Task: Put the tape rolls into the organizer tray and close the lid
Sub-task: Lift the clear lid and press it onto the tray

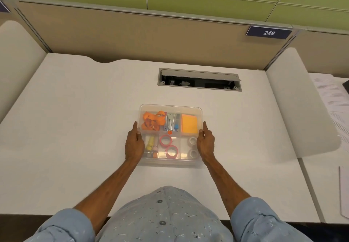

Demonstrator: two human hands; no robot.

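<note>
A clear plastic organizer tray (170, 107) sits in the middle of the white desk, with a clear lid lying flat over it. Through the lid I see two pink tape rolls (169, 146) in the near middle compartment and two white tape rolls (193, 147) in the near right one. My left hand (134, 143) presses against the tray's left side, fingers over the lid's edge. On the opposite side my right hand (205, 141) grips the right edge the same way.
Other compartments hold an orange lanyard (152, 120), a stapler (171, 121), an orange sticky-note pad (189, 123) and a yellow item (150, 143). An open cable hatch (199, 80) lies beyond the tray. Papers (332, 98) lie on the neighbouring desk to the right.
</note>
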